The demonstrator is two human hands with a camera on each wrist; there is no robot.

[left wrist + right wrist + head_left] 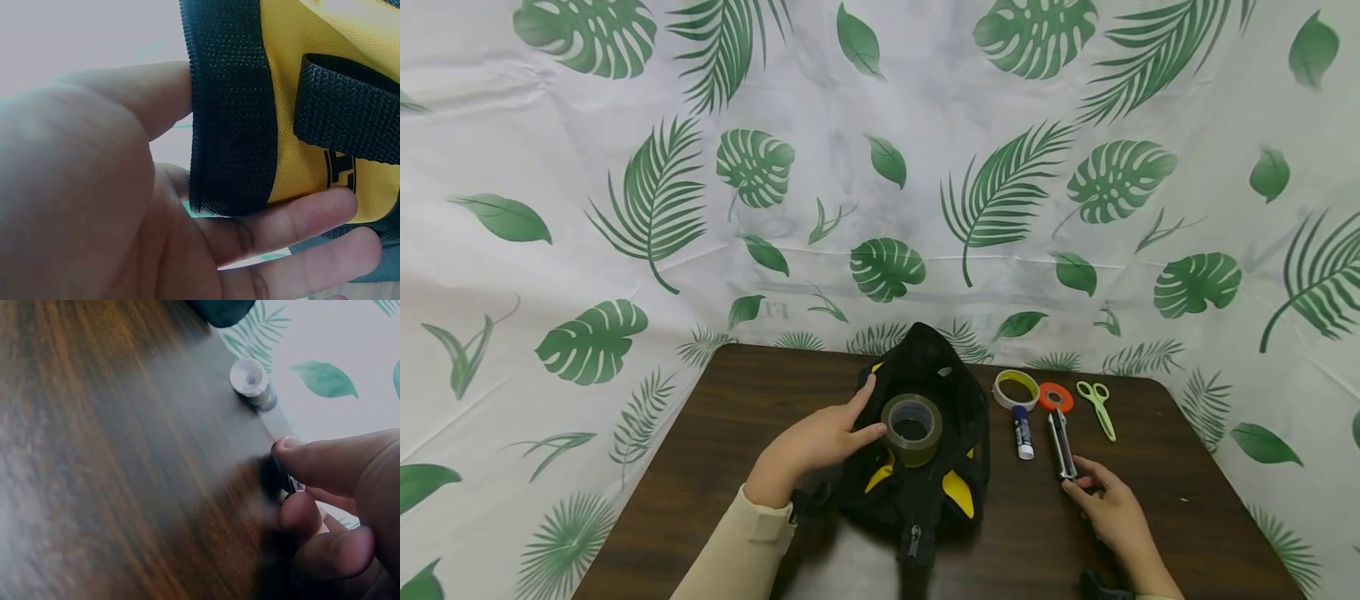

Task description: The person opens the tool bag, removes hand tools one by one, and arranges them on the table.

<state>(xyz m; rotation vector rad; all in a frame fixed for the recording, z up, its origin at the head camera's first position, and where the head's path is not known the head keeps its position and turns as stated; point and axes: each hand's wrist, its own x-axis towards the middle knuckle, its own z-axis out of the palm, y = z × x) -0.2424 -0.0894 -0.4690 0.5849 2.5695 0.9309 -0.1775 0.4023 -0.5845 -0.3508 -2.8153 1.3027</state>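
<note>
A black and yellow zippered tool bag [917,492] stands unzipped on the table, a roll of clear packing tape [913,454] in its mouth. My left hand [820,442] holds the bag's left edge. In the left wrist view, the black zipper border [234,112] passes between the digits, with two fingers [300,219] along the yellow outer side. Over on the right, my right hand [1108,504] pinches the near end of a utility knife [1062,446] between thumb and fingertips. Only a small dark end of the knife [284,472] shows in the right wrist view.
Beyond the knife lie a yellow-lined tape roll [1017,389], an orange tape roll [1056,397] and green-handled scissors [1097,408]. A glue stick [1022,433] is between bag and knife. Leaf-printed cloth [820,275] hangs behind the dark wooden table [700,467].
</note>
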